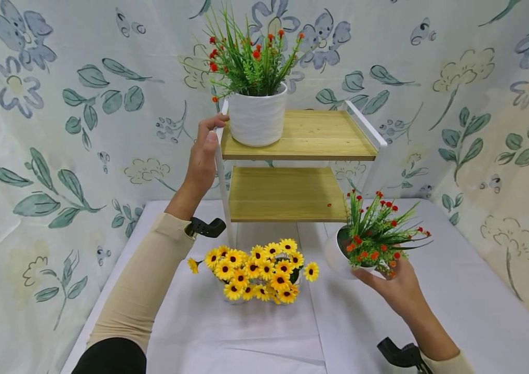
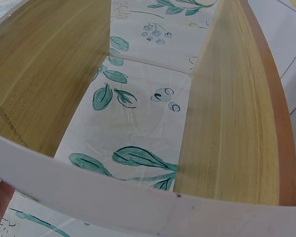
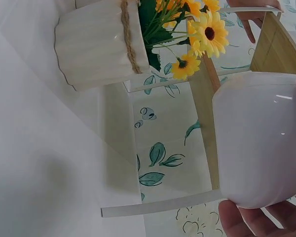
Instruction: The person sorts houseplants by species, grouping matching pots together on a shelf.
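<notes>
My right hand [image 1: 397,291] grips a white pot [image 3: 261,140] of green grass with small red flowers [image 1: 376,234]. Tilted, the pot hangs to the right of a two-tier shelf [image 1: 287,195] with wooden boards and a white frame. In the right wrist view, several fingertips [image 3: 232,217] press on the pot's side. My left hand [image 1: 203,156] holds the upper left side of the shelf frame; only a bit of finger [image 2: 0,205] shows past the white bar in the left wrist view. A second white pot with red flowers [image 1: 257,117] stands on the top board, near that hand.
Yellow sunflowers [image 1: 259,270] stand on the white-covered table [image 1: 264,337] before the shelf. Their pale pot with a twine band [image 3: 98,44] shows in the right wrist view. A flower-printed cloth [image 1: 105,171] hangs behind. A small red bit [image 1: 329,205] appears at the lower board.
</notes>
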Demonstrator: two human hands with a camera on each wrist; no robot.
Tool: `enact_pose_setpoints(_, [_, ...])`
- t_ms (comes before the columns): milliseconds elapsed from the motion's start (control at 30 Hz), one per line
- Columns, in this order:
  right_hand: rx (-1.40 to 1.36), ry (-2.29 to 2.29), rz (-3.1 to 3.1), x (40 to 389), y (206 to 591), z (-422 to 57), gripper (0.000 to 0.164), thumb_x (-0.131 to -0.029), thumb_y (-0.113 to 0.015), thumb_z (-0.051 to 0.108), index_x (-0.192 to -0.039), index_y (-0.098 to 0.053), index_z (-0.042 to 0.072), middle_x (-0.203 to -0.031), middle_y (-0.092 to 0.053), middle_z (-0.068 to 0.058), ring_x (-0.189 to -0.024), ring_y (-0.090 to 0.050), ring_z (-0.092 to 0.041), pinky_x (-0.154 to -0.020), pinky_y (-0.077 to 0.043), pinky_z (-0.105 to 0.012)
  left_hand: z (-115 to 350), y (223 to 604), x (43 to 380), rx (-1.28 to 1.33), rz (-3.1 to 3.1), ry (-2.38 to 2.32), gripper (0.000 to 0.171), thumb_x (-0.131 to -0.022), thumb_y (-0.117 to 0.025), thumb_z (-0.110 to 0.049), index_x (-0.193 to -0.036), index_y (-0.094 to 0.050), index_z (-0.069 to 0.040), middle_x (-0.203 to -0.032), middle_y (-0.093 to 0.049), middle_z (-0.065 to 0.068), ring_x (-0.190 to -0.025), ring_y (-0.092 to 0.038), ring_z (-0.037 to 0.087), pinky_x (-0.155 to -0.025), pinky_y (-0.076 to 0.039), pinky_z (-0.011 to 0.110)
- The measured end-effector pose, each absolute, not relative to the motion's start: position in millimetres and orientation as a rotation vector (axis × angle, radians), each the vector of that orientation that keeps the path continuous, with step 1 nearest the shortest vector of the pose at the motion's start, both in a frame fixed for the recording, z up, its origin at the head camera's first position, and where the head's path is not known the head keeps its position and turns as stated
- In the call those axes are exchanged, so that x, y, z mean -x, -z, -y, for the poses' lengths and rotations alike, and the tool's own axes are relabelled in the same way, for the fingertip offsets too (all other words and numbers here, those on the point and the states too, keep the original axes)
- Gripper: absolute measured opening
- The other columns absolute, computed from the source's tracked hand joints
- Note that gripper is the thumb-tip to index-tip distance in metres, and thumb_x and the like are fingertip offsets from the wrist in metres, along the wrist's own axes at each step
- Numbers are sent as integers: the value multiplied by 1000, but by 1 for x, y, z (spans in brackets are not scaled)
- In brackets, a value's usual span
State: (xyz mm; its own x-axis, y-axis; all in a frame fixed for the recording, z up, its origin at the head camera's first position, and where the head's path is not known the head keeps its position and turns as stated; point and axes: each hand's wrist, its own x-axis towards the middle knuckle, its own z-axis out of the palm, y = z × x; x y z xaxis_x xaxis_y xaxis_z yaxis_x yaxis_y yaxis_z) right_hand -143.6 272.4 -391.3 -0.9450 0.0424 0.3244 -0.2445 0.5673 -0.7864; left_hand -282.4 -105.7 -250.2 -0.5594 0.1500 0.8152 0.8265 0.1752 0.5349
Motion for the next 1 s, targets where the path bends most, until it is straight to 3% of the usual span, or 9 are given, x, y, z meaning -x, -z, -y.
enact_pose_setpoints(167, [-193, -1335, 2472, 147, 385, -273, 89, -76, -81, 14, -150, -32, 19, -142, -48, -8, -115, -45, 7, -89, -47, -51, 105, 249, 282, 922, 1847, 1422, 52, -94, -26, -30, -122, -36, 14, -142, -39, 27, -140, -29, 33, -113, -23, 44])
enact_pose_setpoints(267, [-189, -1321, 2480, 148, 382, -273, 88, -76, -81, 15, -149, -33, 20, -141, -48, -5, -116, -45, 7, -89, -50, -37, 105, 249, 282, 921, 1850, 1418, 51, -94, -26, -28, -122, -36, 13, -143, -39, 26, -140, -28, 33, -112, -23, 39])
enact_pose_setpoints(433, [-189, -1313, 2478, 149, 377, -272, 88, -76, -82, 14, -149, -33, 21, -141, -49, -3, -115, -46, 6, -84, -45, -14, 111, 263, 307, 914, 1849, 1400, 55, -97, -26, -43, -124, -38, 3, -145, -42, 13, -140, -30, 21, -112, -25, 40])
enact_pose_setpoints(667, [-246, -1348, 2415, 150, 372, -274, 89, -74, -81, 7, -148, -35, 21, -139, -49, 6, -116, -48, 5, -84, -44, -11, 110, 265, 310, 913, 1847, 1426, 52, -95, -25, -33, -126, -36, 8, -146, -38, 20, -140, -29, 27, -112, -24, 52])
enact_pose_setpoints(900, [-241, -1379, 2395, 149, 365, -274, 87, -75, -80, 6, -148, -35, 20, -138, -49, 7, -116, -49, 4, -83, -45, -11, 113, 270, 317, 900, 1870, 1415, 66, -94, -26, -60, -126, -37, -3, -146, -40, 5, -139, -30, 12, -112, -26, 41])
enact_pose_setpoints(1000, [-246, -1419, 2373, 149, 361, -273, 89, -75, -80, 4, -148, -33, 22, -140, -48, 6, -118, -48, 3, -84, -44, -11, 114, 271, 319, 907, 1863, 1414, 68, -93, -27, -64, -126, -37, -5, -146, -41, 2, -139, -30, 11, -112, -26, 41])
